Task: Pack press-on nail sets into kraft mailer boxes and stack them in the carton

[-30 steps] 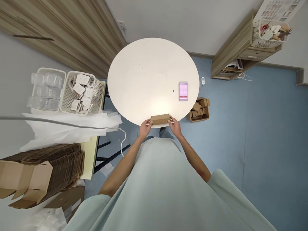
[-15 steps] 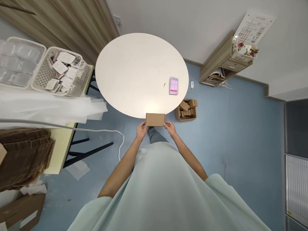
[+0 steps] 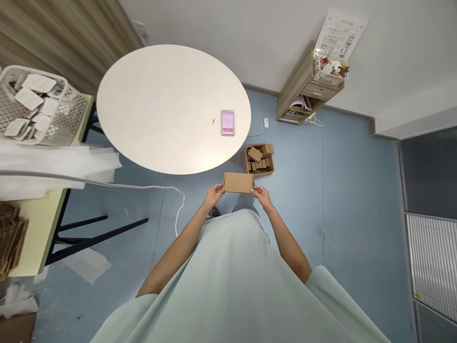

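Note:
A flat, closed brown cardboard box (image 3: 238, 182) is held level in front of me, between both hands. My left hand (image 3: 214, 194) pinches its left end near the lower corner. At the right end, my right hand (image 3: 261, 196) grips the lower corner with thumb and fingers. Just beyond the held box, an open carton (image 3: 258, 172) on the floor contains several smaller brown boxes. The white oval table (image 3: 167, 119) lies ahead to the left, bearing a pink card or screen (image 3: 227, 123), blurred out, and a small dark item (image 3: 213, 122).
On the left, a side table (image 3: 39, 228) carries a white basket (image 3: 73, 114) of packets, white sheets (image 3: 71, 162) and stacked cardboard (image 3: 10, 233). A white cable (image 3: 157, 187) hangs across the floor. A wooden cabinet (image 3: 298, 90) stands at the back right.
My view and body have shifted right, so the oval table sits further left. The box, still in both hands, has moved away from the table edge towards the carton on the floor.

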